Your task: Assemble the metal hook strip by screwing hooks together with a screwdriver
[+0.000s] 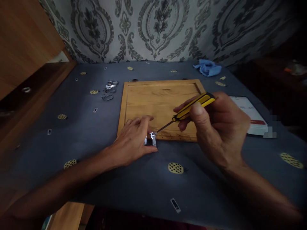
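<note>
A wooden panel with a raised frame lies flat on the table. At its near edge, my left hand has thumb and fingers closed around a small shiny metal hinge, part of which the fingers hide. My right hand grips a yellow and black screwdriver by its handle. The screwdriver's shaft slants down to the left, with the tip at the hinge; whether it sits in a screw is too small to tell.
Several metal hardware pieces lie left of the panel. A blue cloth is at the back right. A tablet-like device with a lit screen lies behind my right hand. The dark blue tablecloth has a pineapple pattern; a patterned curtain hangs behind.
</note>
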Demonstrator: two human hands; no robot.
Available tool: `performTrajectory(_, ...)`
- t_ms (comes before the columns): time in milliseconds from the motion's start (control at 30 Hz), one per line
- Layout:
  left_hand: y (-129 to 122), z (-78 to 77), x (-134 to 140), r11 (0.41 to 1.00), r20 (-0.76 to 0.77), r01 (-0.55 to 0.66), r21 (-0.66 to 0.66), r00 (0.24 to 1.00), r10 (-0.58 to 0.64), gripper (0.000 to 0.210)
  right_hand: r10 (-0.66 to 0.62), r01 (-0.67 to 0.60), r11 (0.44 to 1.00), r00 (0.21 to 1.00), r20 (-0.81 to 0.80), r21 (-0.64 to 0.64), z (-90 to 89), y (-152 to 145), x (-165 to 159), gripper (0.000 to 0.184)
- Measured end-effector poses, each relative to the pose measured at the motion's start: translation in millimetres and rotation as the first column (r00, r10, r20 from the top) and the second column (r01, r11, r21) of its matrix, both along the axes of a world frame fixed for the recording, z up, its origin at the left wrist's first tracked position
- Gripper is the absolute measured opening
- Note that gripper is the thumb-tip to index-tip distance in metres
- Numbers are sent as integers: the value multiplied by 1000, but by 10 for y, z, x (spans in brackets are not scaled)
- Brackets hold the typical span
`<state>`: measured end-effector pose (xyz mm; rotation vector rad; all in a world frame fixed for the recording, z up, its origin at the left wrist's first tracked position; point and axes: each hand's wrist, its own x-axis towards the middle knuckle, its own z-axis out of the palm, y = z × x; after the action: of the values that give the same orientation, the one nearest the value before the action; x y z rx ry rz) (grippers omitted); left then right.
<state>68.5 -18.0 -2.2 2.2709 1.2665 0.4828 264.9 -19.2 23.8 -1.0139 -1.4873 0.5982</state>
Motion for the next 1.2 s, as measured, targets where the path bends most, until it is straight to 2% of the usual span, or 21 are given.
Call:
performTrajectory(300,-3,14,2,999,-1,-14,-38,1000,14,80,64,-64,998,998,-6,-2,-31,-9,-9,16)
performTrajectory(667,-1,8,0,1000,3,3,-14,1000,-3,77,51,-45,993,998,43,-113,27,-28,-22,26)
performTrajectory(867,-4,11,2,999,-17,-29,-46,999,29,81,200,-171,964,971,132,-202,153,19,27,35)
performTrajectory(1000,-6,16,7,998,-35,-34,-48,999,32,82,283,-264,941,957,67,-214,176,45,13,27)
performTrajectory(1200,-3,-2,-2,999,-8,-26,-24,1000,26,80,232,-231,947,973,-24,-222,158,72,-51,32)
